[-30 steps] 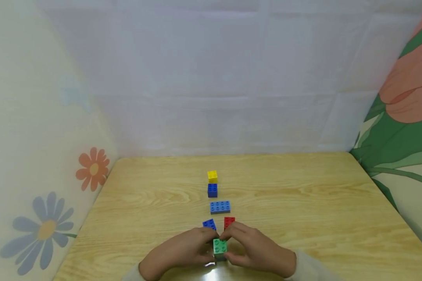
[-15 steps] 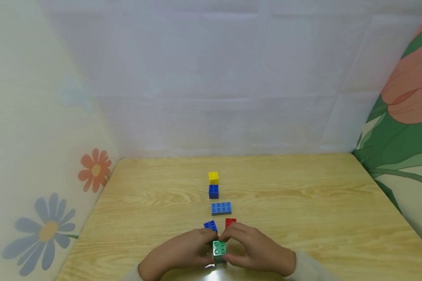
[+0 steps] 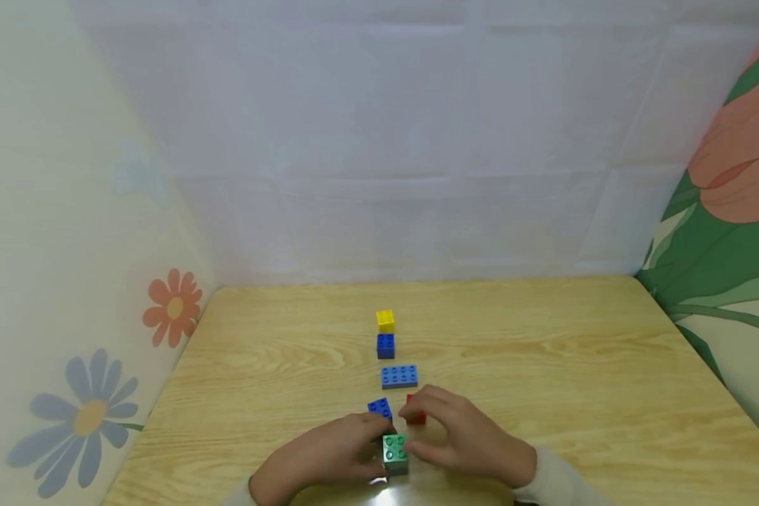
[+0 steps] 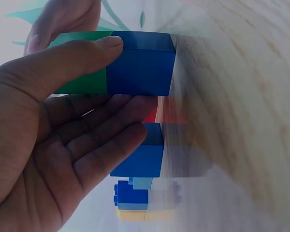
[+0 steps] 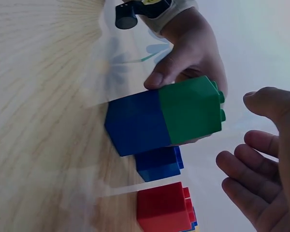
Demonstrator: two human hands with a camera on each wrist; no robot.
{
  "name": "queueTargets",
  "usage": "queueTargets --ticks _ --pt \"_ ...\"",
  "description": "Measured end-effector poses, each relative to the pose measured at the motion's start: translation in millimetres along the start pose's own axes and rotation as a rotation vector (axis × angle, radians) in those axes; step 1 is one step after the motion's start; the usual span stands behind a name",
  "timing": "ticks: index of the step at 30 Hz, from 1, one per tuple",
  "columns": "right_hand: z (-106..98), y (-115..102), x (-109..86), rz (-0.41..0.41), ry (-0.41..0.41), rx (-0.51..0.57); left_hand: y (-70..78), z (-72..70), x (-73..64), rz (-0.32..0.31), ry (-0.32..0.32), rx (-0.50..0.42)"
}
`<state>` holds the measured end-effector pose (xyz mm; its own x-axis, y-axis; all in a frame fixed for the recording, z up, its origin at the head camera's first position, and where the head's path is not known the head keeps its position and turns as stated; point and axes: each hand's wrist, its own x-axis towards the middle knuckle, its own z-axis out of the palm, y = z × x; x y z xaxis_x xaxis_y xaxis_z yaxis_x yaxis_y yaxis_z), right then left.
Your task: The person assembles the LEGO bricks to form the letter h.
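At the table's near side a green brick (image 3: 395, 450) sits on top of a blue brick (image 5: 137, 123), forming a two-brick stack that stands on the wood. My left hand (image 3: 335, 448) holds this stack, its thumb along the blue brick and its fingers on the opposite side. Apart from the stack on the right is my right hand (image 3: 464, 439), fingers loosely bent and nothing between them. Beyond the hands lie another blue brick (image 3: 378, 407) and a red brick (image 5: 164, 207), the latter partly hidden by right-hand fingers in the head view.
Farther back on the wooden table (image 3: 544, 351) are a flat light-blue brick (image 3: 399, 377), a dark-blue brick (image 3: 386, 346) and a yellow brick (image 3: 385, 321), roughly in a line. A white cloth (image 3: 417, 140) hangs behind, with flower-patterned panels on both sides.
My right hand has drawn off the green brick and shifted slightly up and right, its fingers now over the red brick in the head view. The left hand keeps its place.
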<state>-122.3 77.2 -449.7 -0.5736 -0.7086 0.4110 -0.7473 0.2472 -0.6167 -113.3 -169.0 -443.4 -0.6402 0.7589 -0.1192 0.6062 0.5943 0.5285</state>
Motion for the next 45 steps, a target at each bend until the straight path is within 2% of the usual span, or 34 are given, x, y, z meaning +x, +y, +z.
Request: queueTargets --ticks 6,16,25,32,38,45 --pt "-3 2 5.7 -0.057 0.122 0.003 -0.1 -0.9 -1.4 0.0 -0.001 0.006" --pt "-16 6 10.9 0.007 0.214 0.007 1.5 -3.9 -1.8 -0.044 -0.036 0.015" --pt "-14 10 10.2 0.042 0.196 0.008 -1.2 -6.7 -4.6 -0.092 -0.084 -0.021" --pt "-8 18 8.9 0.064 0.17 0.0 0.9 -11.4 -9.5 -0.093 -0.073 0.016" --pt "-5 21 8.1 0.102 0.154 0.016 -1.5 -13.8 -12.4 -0.094 -0.077 0.002" --pt "-5 22 7.4 0.113 0.152 0.012 -8.3 -20.5 -18.5 -0.188 -0.12 -0.075"
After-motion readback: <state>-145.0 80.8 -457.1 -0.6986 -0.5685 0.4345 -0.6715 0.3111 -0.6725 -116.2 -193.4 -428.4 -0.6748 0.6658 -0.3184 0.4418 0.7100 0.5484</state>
